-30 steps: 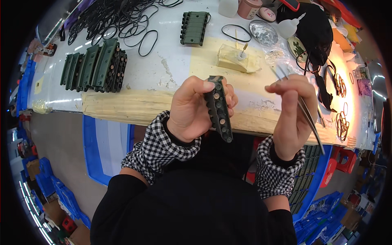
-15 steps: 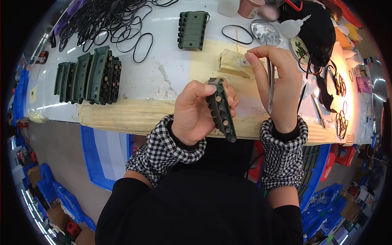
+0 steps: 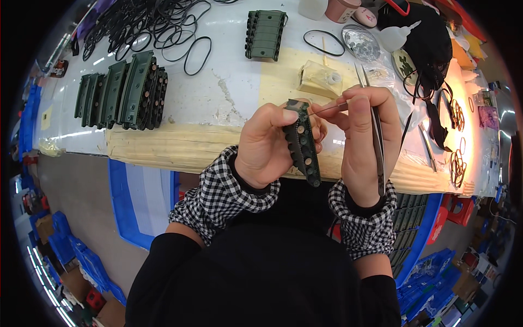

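My left hand (image 3: pixel 267 144) is closed around a dark green model tank hull (image 3: pixel 303 144), held on edge above the table's front edge. Its side with small road wheels, some showing copper-coloured centres, faces up. In my right hand (image 3: pixel 362 136), thumb and fingers pinch a thin needle-like tool (image 3: pixel 327 108). The tool's fine tip meets the hull near its upper end, close to my left thumb; whether it touches is hard to tell. A pair of metal tweezers (image 3: pixel 377 131) also rests in my right hand, points upward and gripping nothing.
More green hulls (image 3: pixel 122 92) stand in a row at left, and another hull (image 3: pixel 265 35) lies at the back. Black rubber bands (image 3: pixel 147 24) are heaped far left. Behind my right hand sit a yellowish block (image 3: pixel 320 78), a foil dish (image 3: pixel 360 42) and a squeeze bottle (image 3: pixel 396 37).
My right hand has moved left from the yellowish block, bringing the needle-like tool to the hull. The tweezers have turned with it. My left hand still grips the hull.
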Tool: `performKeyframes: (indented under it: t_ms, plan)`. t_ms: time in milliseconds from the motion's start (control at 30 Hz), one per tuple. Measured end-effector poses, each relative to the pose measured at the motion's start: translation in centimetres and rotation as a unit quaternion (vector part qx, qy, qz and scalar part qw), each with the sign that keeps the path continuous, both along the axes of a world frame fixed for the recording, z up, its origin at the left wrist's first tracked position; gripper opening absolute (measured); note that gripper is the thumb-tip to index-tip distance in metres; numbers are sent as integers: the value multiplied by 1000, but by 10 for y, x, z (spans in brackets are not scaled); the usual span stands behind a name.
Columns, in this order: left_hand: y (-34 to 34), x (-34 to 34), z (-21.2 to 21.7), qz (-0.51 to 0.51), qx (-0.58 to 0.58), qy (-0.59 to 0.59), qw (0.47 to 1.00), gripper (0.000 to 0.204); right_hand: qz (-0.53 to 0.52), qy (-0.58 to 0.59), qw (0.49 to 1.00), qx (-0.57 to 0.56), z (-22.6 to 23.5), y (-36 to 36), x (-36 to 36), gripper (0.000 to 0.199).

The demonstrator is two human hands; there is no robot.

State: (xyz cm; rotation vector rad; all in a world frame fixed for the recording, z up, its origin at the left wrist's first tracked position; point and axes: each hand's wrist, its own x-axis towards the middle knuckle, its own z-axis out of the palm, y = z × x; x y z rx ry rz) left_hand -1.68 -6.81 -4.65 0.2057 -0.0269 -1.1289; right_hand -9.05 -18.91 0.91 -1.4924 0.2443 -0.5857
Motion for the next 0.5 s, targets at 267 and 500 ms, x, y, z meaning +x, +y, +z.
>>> performKeyframes:
  t_ms: [267,500]
  plan:
    - [-1,0,-1,-4,-12,2,1000,25,-17,-3,999,39,0,5,3,18]
    - [-1,0,-2,-4,-20,6,1000,25,-17,-5,999,39,-1,4,3,17]
